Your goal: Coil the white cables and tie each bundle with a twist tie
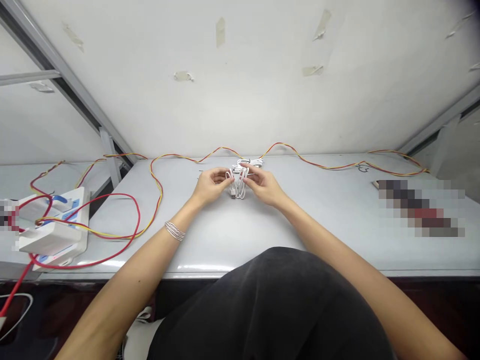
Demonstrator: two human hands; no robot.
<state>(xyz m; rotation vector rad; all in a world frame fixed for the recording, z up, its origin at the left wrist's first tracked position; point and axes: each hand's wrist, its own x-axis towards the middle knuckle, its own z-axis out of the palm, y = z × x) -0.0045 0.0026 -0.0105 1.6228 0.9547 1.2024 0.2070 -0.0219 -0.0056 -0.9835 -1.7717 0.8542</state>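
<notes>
In my head view, the coiled white cable (242, 189) sits between the two hands, above the middle of the grey table (232, 240) and toward its rear edge. Its loops hang roughly upright, and a connector (233, 193) points downward at the lower left of the coil.

Left hand (213, 186): grasping the coil, thumb and forefinger pinched on the loop at its left side. Right hand (264, 186): grasping the coil from the right, thumb below and forefinger extended across the top. The strands overlap at this scale, so I cannot determine exactly which ones each fingertip bears on.

Directly behind the coil, I read a bundle of white cables (257, 162) lying on the table. A red-and-yellow twisted wire (318, 165) runs in waves along the rear edge, in front of the white panel (240, 110), which carries strips of tape (220, 32).

To the left I have a white power strip (83, 235) with blue sockets, a white adapter (48, 238) mounted on it and a red cable (139, 217) looping beside it. At the right, a pixelated object (420, 212) lies on the table, well apart from both hands. A bracelet (175, 231) encircles the left wrist.
</notes>
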